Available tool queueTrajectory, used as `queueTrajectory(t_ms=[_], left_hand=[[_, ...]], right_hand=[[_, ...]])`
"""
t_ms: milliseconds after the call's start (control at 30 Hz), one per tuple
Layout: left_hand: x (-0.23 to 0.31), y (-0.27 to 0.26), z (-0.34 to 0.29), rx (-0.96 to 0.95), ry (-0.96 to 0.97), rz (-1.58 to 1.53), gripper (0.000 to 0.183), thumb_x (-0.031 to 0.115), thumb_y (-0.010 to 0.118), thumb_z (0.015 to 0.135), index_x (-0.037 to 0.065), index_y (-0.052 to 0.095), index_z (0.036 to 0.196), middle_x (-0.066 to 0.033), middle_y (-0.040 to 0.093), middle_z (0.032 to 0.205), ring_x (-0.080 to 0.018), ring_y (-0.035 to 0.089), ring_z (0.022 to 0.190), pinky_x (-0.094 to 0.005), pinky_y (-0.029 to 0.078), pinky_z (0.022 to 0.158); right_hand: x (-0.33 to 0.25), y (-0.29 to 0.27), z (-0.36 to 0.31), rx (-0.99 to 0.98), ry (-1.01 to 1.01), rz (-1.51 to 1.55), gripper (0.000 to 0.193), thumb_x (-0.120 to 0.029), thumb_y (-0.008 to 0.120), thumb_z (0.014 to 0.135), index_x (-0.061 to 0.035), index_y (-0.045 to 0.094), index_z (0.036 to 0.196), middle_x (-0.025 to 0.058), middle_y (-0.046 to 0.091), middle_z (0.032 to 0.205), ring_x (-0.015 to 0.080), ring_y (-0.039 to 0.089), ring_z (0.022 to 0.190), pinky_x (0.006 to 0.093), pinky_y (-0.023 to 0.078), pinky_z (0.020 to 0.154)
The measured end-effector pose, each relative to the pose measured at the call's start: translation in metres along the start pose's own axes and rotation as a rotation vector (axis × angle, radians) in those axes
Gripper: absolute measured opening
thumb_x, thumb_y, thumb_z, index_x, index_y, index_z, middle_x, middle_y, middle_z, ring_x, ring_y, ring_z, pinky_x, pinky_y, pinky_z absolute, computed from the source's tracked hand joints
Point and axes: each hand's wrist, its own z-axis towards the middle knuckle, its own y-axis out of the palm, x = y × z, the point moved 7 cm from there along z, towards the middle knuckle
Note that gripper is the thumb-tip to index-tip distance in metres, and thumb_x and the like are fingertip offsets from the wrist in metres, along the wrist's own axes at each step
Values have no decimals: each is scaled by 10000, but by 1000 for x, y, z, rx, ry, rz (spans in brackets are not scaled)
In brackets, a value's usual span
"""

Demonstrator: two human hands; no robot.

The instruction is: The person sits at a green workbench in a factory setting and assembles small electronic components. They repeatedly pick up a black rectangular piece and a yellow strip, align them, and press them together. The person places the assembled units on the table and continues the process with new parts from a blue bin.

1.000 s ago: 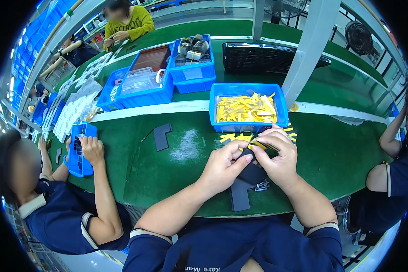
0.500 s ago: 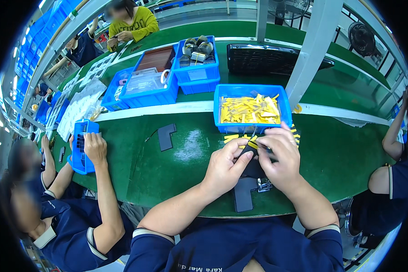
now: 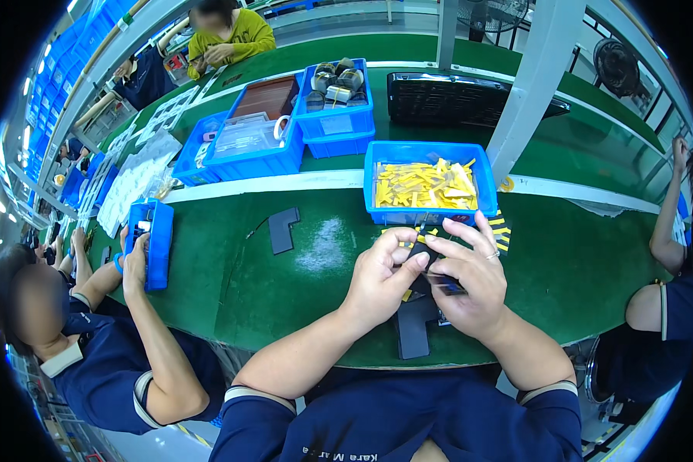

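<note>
My left hand (image 3: pixel 379 279) is closed on a dark grey part (image 3: pixel 419 249), thumb on top and fingers curled round its side. A thin dark lead sticks up from that part, and a bit of yellow shows by the fingertips. My right hand (image 3: pixel 471 283) works at the same part with thumb and forefinger, its other fingers raised; a ring is on one. Below its palm a blurred dark, shiny piece (image 3: pixel 448 284) shows, too smeared to name. Beneath my hands lies a dark grey L-shaped part (image 3: pixel 414 331). Yellow strips (image 3: pixel 500 233) lie on the table behind my right hand.
A blue bin (image 3: pixel 373 196) of yellow strips stands beyond my hands. Another L-shaped part (image 3: pixel 283 229) with a lead lies left, beside white powder (image 3: pixel 322 248). A metal post (image 3: pixel 533 92) rises behind the bin. At left, a co-worker reaches into a blue box (image 3: pixel 160 246).
My right hand has turned and its fingers have spread upward. The dark shiny piece now shows beneath it. The co-worker at left has leaned back and shifted their hands on the blue box.
</note>
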Motion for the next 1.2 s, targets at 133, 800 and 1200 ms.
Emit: queueTrajectory(t_ms=[133,800,1200], left_hand=[[15,2,-4,33,144,284,242,57,603,863,3,484,1067,-111,658,800,-126,618,685,-258,476,603],[41,10,-7,-84,262,583,396,46,601,843,9,464,1212,-138,669,955,-212,670,866,-290,495,768],[2,0,-1,2,17,-49,244,51,556,900,21,431,1108,-101,682,871,-76,604,770,-205,465,647]], right_hand=[[3,-1,-1,41,31,-25,237,-40,764,618,-97,607,786,38,666,968,284,575,1052,544,293,1018],[20,-3,6,-118,27,154,261,-2,755,576,-101,610,770,30,637,819,247,593,955,509,347,998],[38,-12,-1,109,305,222,145,55,665,685,-12,629,808,83,625,727,220,606,679,307,479,630]])
